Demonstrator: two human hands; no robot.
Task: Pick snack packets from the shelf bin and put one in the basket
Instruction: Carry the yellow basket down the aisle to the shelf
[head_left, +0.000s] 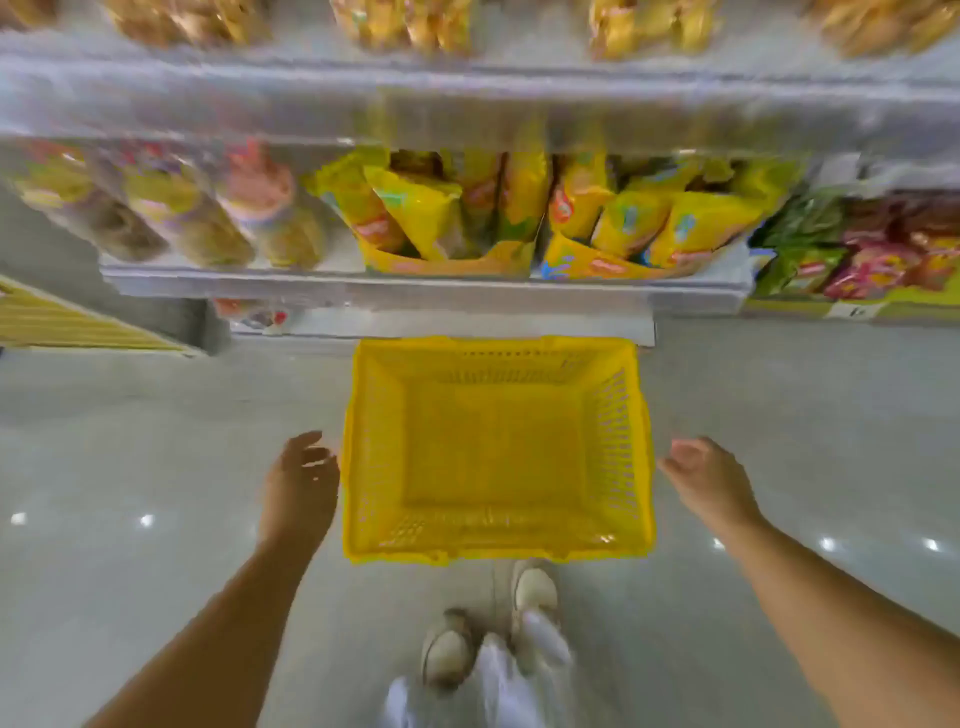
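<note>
Edges and room: the basket sits on the pale glossy floor, its far rim just below the lowest shelf edge. Floor lies open to both sides of the basket. Your shoes stand just behind its near rim. The shelf above overhangs the yellow packets, so the opening over the bins is low.

Hands: your left hand hangs just beside the basket's left wall, fingers loosely spread and holding nothing. The frame is too blurred to tell whether the fingertips touch the rim. Your right hand is near the right wall with a gap of floor between, palm turned inward, fingers relaxed and holding nothing.

Task items relative to the hands: the snack packets stand in a shelf bin well above and beyond both hands, directly over the basket's far side. A second bin sits just beside the first on its right, also packed.

Appearance: the packets are bright yellow pouches with red and green marks, standing upright and leaning against one another; print is unreadable through the blur. The bins are yellow, low-fronted trays. The basket is yellow plastic, rectangular, with slotted walls and its bare bottom showing.

Also present: clear cups on the shelf to the left, and green and red packs to the right.
</note>
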